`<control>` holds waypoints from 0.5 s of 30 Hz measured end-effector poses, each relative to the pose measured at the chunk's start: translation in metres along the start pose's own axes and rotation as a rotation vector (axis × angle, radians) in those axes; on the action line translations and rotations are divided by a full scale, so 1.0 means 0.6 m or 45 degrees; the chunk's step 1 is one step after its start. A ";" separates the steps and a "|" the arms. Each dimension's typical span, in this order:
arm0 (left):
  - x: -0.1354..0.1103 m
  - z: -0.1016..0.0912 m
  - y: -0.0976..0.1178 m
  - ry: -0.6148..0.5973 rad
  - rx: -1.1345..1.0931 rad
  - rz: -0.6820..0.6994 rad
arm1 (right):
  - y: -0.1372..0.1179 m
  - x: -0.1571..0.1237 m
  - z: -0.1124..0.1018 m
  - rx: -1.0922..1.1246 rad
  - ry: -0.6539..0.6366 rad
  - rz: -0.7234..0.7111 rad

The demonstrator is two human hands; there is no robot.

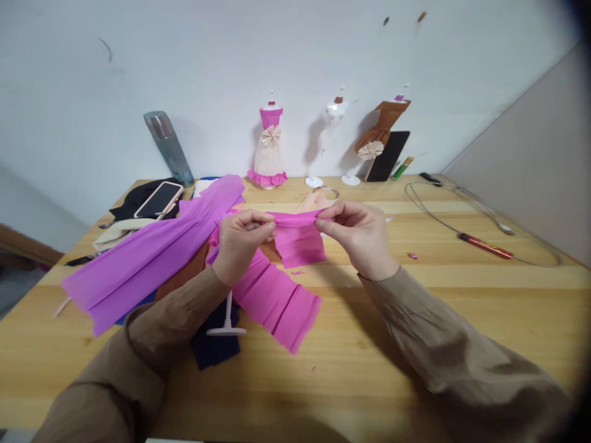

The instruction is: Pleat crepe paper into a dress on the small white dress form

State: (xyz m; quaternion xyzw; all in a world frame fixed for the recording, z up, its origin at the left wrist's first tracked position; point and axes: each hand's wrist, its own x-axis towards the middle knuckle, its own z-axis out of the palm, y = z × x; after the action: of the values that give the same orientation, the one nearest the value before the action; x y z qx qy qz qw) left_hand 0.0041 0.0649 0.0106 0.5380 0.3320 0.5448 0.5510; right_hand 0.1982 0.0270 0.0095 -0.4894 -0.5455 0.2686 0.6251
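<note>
A small piece of pink crepe paper (300, 243) hangs between my hands, its upper edge folded over. My left hand (242, 240) pinches the left end of that edge, and my right hand (357, 234) pinches the right end. Below lies a longer pleated strip of pink crepe paper (279, 301). A sheet of purple crepe paper (157, 252) stretches out to the left of my left hand. Under my left wrist shows a white stand (226, 329); what it carries is hidden. Dark blue paper (216, 347) lies beneath it.
At the back stand a mannequin in a pink and cream dress (270, 147), a bare white mannequin (318, 141) and one in brown (385, 123). A bottle (168, 147) leans at left near a phone (159, 200). A cable with a red handle (486, 245) lies at right.
</note>
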 end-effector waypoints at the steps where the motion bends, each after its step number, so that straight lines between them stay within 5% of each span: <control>1: 0.000 -0.001 -0.001 -0.006 0.009 0.004 | 0.001 0.000 0.000 0.006 0.001 -0.012; 15: 0.006 -0.005 -0.002 0.043 0.221 0.082 | 0.017 -0.004 -0.005 -0.158 -0.034 -0.122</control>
State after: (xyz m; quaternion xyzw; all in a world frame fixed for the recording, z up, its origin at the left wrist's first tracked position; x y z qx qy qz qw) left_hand 0.0024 0.0694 0.0096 0.5849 0.3697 0.5403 0.4788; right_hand 0.2026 0.0279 -0.0005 -0.4970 -0.5921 0.2105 0.5984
